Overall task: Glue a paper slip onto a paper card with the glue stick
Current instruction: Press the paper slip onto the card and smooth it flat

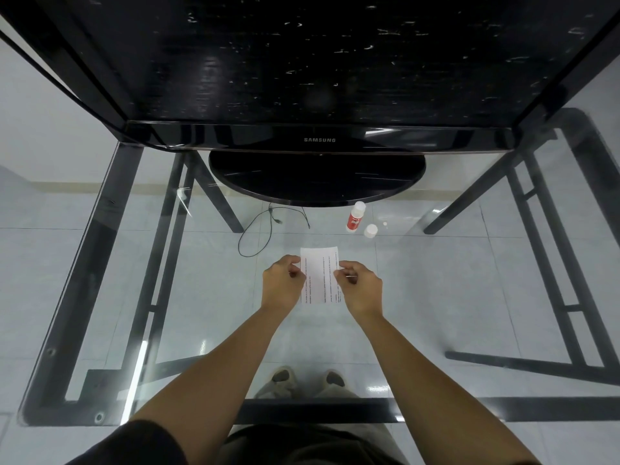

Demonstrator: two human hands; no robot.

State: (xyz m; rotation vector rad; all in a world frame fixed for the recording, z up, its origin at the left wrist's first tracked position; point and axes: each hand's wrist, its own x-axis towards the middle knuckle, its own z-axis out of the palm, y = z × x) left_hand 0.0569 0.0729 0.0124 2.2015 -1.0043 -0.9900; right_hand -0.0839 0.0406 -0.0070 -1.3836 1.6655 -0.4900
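A white paper [319, 273] printed with lines of text lies in the middle of the glass table. My left hand [282, 284] pinches its left edge and my right hand [359, 285] pinches its right edge. I cannot tell whether this is one sheet or a slip on top of a card. The glue stick [355, 217], white with a red label, stands uncapped behind the paper to the right. Its white cap [370, 230] rests beside it on the glass.
A black monitor [315, 139] on a round base [317, 177] stands at the back of the glass table [110, 209]. A thin black cable [258, 229] lies on the floor below. Black table legs and my shoes show through the glass.
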